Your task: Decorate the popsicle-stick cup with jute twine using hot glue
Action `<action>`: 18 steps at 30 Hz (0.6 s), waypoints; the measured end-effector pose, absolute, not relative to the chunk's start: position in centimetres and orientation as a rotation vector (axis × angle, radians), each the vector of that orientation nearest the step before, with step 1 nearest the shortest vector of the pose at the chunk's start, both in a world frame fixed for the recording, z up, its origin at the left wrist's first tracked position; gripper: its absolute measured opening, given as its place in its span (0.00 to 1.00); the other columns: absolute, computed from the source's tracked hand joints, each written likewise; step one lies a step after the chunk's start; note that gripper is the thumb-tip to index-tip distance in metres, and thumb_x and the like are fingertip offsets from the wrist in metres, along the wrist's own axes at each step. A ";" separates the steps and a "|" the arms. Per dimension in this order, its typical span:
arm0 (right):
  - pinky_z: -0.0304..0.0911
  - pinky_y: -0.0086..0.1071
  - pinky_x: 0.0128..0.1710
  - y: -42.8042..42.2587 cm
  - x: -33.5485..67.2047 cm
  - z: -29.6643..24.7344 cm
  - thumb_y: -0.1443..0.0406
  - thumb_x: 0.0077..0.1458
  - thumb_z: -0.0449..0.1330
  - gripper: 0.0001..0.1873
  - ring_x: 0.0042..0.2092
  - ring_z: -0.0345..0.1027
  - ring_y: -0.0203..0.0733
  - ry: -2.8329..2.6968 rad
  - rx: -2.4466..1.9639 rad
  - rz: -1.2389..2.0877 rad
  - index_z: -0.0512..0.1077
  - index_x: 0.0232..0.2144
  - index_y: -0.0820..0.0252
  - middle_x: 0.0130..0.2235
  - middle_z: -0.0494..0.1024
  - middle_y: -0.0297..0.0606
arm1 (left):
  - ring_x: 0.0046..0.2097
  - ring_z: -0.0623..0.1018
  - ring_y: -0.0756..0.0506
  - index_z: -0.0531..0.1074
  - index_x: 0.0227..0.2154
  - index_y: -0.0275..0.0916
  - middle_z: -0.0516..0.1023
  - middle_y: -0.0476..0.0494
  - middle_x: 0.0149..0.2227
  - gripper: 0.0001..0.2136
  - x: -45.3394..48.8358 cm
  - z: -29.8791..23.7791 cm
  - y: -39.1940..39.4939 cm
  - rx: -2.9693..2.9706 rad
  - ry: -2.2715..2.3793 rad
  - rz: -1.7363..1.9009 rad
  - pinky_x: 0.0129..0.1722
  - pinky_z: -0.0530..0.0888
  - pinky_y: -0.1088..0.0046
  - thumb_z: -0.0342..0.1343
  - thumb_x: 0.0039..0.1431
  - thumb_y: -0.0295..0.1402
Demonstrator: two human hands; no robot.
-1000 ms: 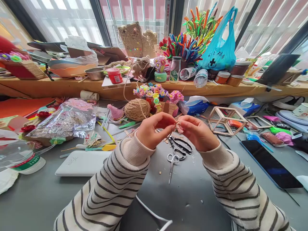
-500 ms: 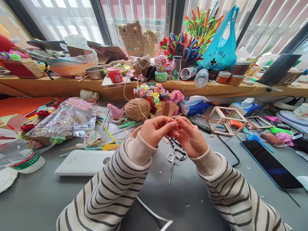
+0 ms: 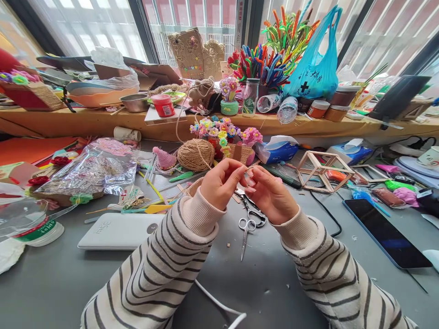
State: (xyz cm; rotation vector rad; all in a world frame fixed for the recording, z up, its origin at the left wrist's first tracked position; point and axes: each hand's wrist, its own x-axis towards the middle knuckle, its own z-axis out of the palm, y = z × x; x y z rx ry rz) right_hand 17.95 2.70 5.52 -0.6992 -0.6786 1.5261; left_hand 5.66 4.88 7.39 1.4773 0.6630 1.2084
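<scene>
My left hand is closed in a pinch, thumb against forefinger, on thin tan twine. Facing it, my right hand pinches the same twine, with fingertips almost touching those of the left. Most of the held piece is hidden by the fingers. Just behind the hands sits a ball of brown twine, and a strand crosses it down toward my left hand. Below the hands, small silver scissors lie on the grey table, beside black-handled scissors.
Left of my forearm lies a white power bank. A phone and a wooden stick frame are on the right. Fuzzy flowers stand behind the twine ball. A crowded shelf runs along the window. A white cable lies in front.
The fingertips have shifted slightly, and the small twine loop that showed between them is now mostly covered. My left hand is a little higher. Objects on the table stay put.
</scene>
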 end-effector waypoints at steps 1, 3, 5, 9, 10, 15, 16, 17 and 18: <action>0.53 0.26 0.23 2.7 17.9 5.5 0.62 0.36 0.68 0.12 0.26 0.54 0.29 -0.664 -0.699 1.530 0.68 0.20 0.57 0.23 0.64 0.26 | 0.19 0.68 0.55 0.67 0.24 0.38 0.70 0.54 0.17 0.13 5.7 7.4 4.9 1.470 0.655 1.203 0.17 0.65 0.80 0.60 0.46 0.43; 0.54 0.25 0.23 2.6 17.9 5.5 0.61 0.35 0.68 0.12 0.27 0.57 0.29 -0.632 -0.703 1.535 0.69 0.22 0.55 0.25 0.67 0.26 | 0.23 0.72 0.53 0.69 0.22 0.38 0.70 0.53 0.18 0.14 5.8 7.3 4.9 1.442 0.645 1.183 0.22 0.70 0.78 0.62 0.44 0.43; 0.54 0.25 0.23 2.6 17.8 5.4 0.61 0.35 0.69 0.12 0.27 0.59 0.30 -0.603 -0.702 1.545 0.70 0.23 0.54 0.26 0.69 0.26 | 0.25 0.73 0.53 0.71 0.22 0.37 0.71 0.53 0.18 0.13 5.8 7.3 5.0 1.420 0.639 1.166 0.26 0.72 0.77 0.63 0.43 0.42; 0.53 0.24 0.22 2.6 17.7 5.4 0.62 0.32 0.70 0.12 0.29 0.61 0.30 -0.542 -0.675 1.551 0.71 0.22 0.54 0.28 0.71 0.27 | 0.26 0.74 0.53 0.74 0.23 0.37 0.74 0.52 0.19 0.10 5.7 7.1 5.1 1.414 0.649 1.180 0.30 0.73 0.76 0.64 0.43 0.38; 0.53 0.24 0.22 2.5 17.7 5.5 0.62 0.31 0.71 0.13 0.29 0.61 0.30 -0.533 -0.671 1.547 0.72 0.22 0.54 0.28 0.72 0.27 | 0.26 0.74 0.53 0.75 0.23 0.36 0.75 0.52 0.20 0.09 5.6 7.0 5.1 1.412 0.660 1.187 0.30 0.73 0.77 0.64 0.43 0.37; 0.52 0.25 0.20 2.5 17.6 5.5 0.61 0.32 0.70 0.11 0.25 0.55 0.28 -0.566 -0.697 1.473 0.73 0.22 0.54 0.25 0.69 0.27 | 0.25 0.75 0.53 0.75 0.22 0.35 0.77 0.50 0.20 0.08 5.8 7.3 4.7 1.391 0.671 1.209 0.27 0.74 0.80 0.65 0.41 0.34; 0.52 0.25 0.20 2.5 17.6 5.5 0.62 0.32 0.70 0.11 0.24 0.54 0.28 -0.563 -0.695 1.468 0.73 0.21 0.55 0.24 0.68 0.26 | 0.24 0.76 0.53 0.74 0.22 0.35 0.77 0.50 0.20 0.08 5.9 7.3 4.6 1.389 0.667 1.210 0.27 0.74 0.79 0.65 0.41 0.34; 0.52 0.24 0.20 2.6 17.6 5.5 0.62 0.32 0.71 0.11 0.24 0.54 0.27 -0.549 -0.688 1.474 0.73 0.21 0.55 0.24 0.68 0.26 | 0.24 0.76 0.52 0.74 0.22 0.35 0.77 0.50 0.20 0.08 5.9 7.3 4.6 1.391 0.668 1.211 0.26 0.75 0.79 0.65 0.41 0.34; 0.52 0.24 0.20 2.6 17.6 5.5 0.63 0.31 0.71 0.11 0.25 0.55 0.27 -0.526 -0.675 1.489 0.73 0.20 0.56 0.24 0.68 0.26 | 0.24 0.76 0.52 0.74 0.22 0.35 0.77 0.50 0.20 0.08 5.9 7.3 4.6 1.398 0.673 1.214 0.26 0.75 0.79 0.65 0.41 0.34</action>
